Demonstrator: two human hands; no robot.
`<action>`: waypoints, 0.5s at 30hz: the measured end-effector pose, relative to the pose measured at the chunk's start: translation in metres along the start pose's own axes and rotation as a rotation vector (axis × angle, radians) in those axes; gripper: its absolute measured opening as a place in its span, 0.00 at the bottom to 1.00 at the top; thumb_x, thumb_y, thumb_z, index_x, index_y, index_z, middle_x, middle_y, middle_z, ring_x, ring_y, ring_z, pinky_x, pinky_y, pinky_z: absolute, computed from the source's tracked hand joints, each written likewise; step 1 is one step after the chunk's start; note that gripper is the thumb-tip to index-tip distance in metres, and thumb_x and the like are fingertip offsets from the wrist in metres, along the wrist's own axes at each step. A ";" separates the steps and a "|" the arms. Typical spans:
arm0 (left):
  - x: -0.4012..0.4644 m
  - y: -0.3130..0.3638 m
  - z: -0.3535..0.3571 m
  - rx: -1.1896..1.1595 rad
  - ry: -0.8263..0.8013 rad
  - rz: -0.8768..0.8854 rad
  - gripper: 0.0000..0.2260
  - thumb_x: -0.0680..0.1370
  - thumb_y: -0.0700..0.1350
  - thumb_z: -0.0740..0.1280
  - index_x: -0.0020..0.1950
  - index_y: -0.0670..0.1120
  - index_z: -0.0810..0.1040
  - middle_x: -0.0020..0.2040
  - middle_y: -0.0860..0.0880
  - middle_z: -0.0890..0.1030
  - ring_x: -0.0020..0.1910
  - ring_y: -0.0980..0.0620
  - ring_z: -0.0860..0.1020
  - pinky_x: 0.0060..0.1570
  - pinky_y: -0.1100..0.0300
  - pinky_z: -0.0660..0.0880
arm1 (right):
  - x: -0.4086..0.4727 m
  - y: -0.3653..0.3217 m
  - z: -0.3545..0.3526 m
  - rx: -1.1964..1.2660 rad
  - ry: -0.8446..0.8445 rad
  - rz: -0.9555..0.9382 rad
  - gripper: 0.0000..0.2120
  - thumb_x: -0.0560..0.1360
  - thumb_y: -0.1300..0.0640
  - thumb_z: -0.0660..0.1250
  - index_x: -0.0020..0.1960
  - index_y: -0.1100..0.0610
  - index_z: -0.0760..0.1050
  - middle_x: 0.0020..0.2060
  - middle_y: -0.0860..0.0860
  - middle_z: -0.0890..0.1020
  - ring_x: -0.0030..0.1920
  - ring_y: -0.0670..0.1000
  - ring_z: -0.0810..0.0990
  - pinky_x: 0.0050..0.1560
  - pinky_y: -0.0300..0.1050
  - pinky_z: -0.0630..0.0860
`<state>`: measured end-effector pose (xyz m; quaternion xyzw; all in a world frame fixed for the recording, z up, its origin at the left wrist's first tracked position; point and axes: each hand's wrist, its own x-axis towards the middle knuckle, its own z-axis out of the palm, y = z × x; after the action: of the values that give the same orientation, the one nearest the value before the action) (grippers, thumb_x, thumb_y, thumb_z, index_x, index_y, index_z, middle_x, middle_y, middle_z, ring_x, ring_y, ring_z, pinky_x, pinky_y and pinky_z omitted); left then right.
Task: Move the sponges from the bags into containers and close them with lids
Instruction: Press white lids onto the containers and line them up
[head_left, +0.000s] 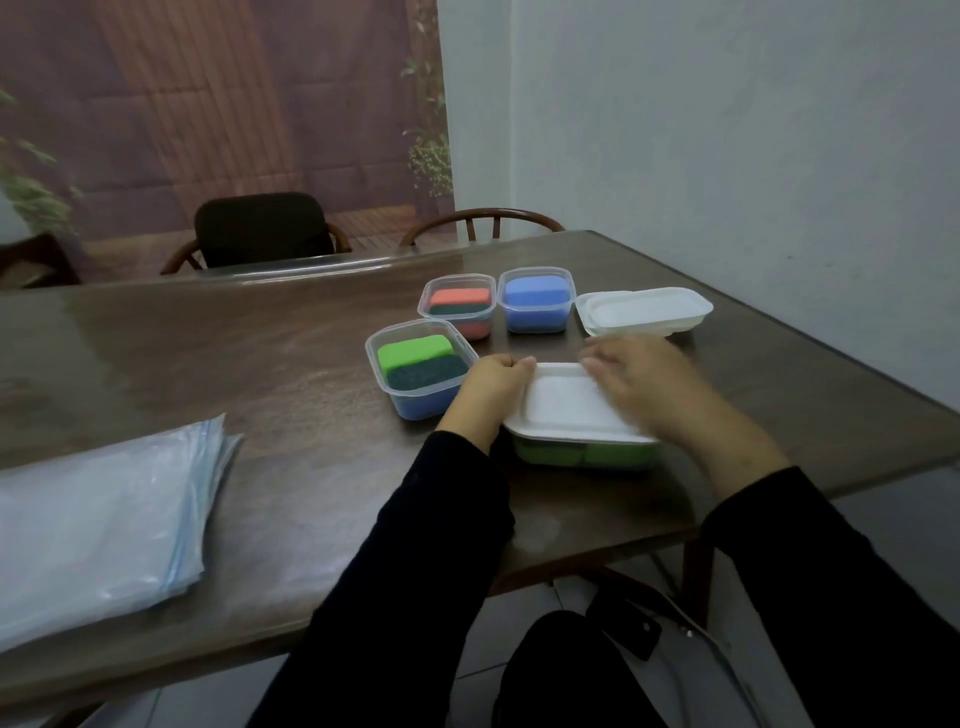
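Nearest us, a stack of flattened clear bags (98, 514) lies at the left of the table (260, 364), well apart from the work; they look emptied. In front of us the near container (587, 454) holds green sponges, with a white lid (566, 402) lying on top; our left hand (491, 384) is curled at the lid's left edge, thumb and fingers closed on it; our right hand (639, 382) is blurred over the lid's right side, fingers spread, whether it presses or grips we cannot tell. We judge the lid thin, light and springy, best pressed down along the rim and at the corners; the container is light and may slide on the glossy top, so one hand should steady it. Beyond, three open containers: green and dark sponges (421, 361), orange (460, 299), blue (535, 296); soft, light, easily squashed. Farthest right, spare lids (644, 312) lie stacked. We see no brand, label or writing anywhere.
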<state>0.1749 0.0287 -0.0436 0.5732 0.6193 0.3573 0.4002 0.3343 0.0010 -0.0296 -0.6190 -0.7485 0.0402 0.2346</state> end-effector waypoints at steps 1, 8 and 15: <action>-0.001 0.001 -0.001 -0.004 -0.015 -0.003 0.12 0.79 0.48 0.61 0.51 0.41 0.80 0.46 0.43 0.79 0.47 0.48 0.75 0.49 0.59 0.70 | -0.004 -0.004 -0.001 0.050 -0.105 -0.060 0.18 0.79 0.46 0.57 0.66 0.50 0.73 0.67 0.46 0.74 0.67 0.49 0.70 0.69 0.46 0.62; -0.010 0.001 -0.006 -0.002 0.063 0.032 0.19 0.82 0.49 0.53 0.63 0.39 0.75 0.64 0.40 0.76 0.64 0.43 0.72 0.65 0.52 0.67 | -0.016 -0.011 -0.013 -0.169 -0.488 -0.216 0.39 0.65 0.26 0.44 0.74 0.37 0.51 0.76 0.39 0.47 0.76 0.41 0.44 0.76 0.51 0.46; -0.032 0.003 -0.025 0.045 0.108 0.234 0.14 0.81 0.47 0.56 0.63 0.47 0.74 0.59 0.48 0.77 0.52 0.53 0.73 0.54 0.59 0.68 | -0.019 -0.022 -0.006 -0.295 -0.520 -0.114 0.42 0.67 0.24 0.49 0.76 0.38 0.42 0.77 0.43 0.41 0.77 0.48 0.42 0.75 0.56 0.45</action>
<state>0.1537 -0.0025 -0.0276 0.6303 0.5767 0.4178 0.3092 0.3195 -0.0235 -0.0223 -0.5723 -0.8147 0.0748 -0.0556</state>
